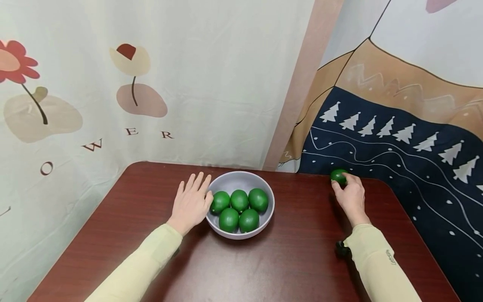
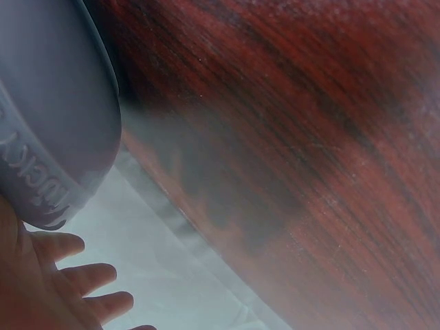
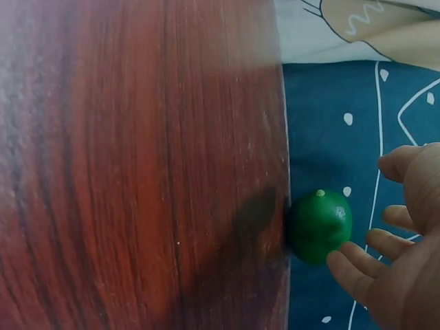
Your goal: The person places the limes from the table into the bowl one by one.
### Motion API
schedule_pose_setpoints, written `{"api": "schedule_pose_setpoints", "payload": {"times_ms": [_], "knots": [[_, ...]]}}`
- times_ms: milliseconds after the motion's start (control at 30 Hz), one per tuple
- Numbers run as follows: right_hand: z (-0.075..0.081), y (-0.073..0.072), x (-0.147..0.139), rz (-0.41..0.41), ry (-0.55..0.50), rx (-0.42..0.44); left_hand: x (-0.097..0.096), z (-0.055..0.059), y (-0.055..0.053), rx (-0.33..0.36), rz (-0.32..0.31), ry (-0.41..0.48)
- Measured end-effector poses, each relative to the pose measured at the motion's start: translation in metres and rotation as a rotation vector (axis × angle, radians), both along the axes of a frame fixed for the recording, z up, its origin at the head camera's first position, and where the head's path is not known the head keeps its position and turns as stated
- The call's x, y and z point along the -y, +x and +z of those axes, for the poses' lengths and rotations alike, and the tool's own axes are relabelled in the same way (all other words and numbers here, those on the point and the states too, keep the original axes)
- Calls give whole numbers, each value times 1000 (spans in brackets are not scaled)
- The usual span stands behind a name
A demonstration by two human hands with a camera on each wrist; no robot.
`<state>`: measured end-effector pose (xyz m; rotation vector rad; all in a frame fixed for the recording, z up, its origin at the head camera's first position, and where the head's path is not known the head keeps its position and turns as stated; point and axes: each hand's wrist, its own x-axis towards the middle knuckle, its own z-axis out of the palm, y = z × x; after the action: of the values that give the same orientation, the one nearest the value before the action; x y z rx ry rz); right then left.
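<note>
A grey bowl [image 1: 237, 235] stands on the table and holds several green limes [image 1: 239, 201]. My left hand [image 1: 191, 205] lies along the bowl's left side, fingers straight and the thumb at the rim. In the left wrist view, raised lettering shows on the bowl's wall [image 2: 55, 117], above the fingers. At the table's far right edge is a single lime [image 3: 320, 227]. My right hand [image 1: 351, 199] reaches over it with thumb and fingers spread. One fingertip [image 3: 342, 260] is right at the lime's skin, while the thumb is apart from it in the right wrist view.
The reddish-brown wooden table [image 1: 294, 260] has rounded far corners. Behind it hangs a pale curtain [image 1: 211, 84] printed with flowers and letters. A dark blue cloth with white trees [image 1: 377, 147] hangs at the right. A small black device [image 1: 342, 249] sits under the right wrist.
</note>
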<state>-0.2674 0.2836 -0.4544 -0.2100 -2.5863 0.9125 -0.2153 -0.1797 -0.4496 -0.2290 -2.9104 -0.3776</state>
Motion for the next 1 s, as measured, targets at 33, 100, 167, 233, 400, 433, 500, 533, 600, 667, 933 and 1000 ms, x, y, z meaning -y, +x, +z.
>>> {"api": "schedule_pose_setpoints", "payload": {"times_ms": [33, 100, 167, 233, 400, 433, 500, 533, 600, 667, 933, 1000], "knots": [[0, -1, -1, -1, 0, 0, 0, 0, 0, 6, 1, 1], [-1, -3, -4, -5, 1, 4, -1, 0, -1, 13, 2, 3], [-2, -5, -6, -7, 5, 17, -1, 0, -1, 13, 1, 3], [-3, -8, -8, -14, 1, 38, -1, 1, 0, 2, 1, 1], [-6, -14, -13, -34, -18, 88, -1, 1, 0, -19, 1, -8], [-7, -15, -14, -39, -19, 91, -1, 1, 1, -19, 1, -10], [-8, -17, -15, -45, -23, 100, -1, 1, 1, -23, 1, -12], [-9, -18, -16, -48, -25, 107, -1, 1, 1, -24, 1, -13], [-9, -20, -17, -53, -36, 122, -1, 1, 0, -23, 1, -16], [-9, -22, -17, -58, -48, 140, -1, 1, 0, -20, 2, -16], [-10, -29, -18, -84, -69, 151, 0, -1, 0, -12, 6, -11], [-11, -30, -18, -89, -76, 150, 0, 0, 0, -12, 7, -12]]}}
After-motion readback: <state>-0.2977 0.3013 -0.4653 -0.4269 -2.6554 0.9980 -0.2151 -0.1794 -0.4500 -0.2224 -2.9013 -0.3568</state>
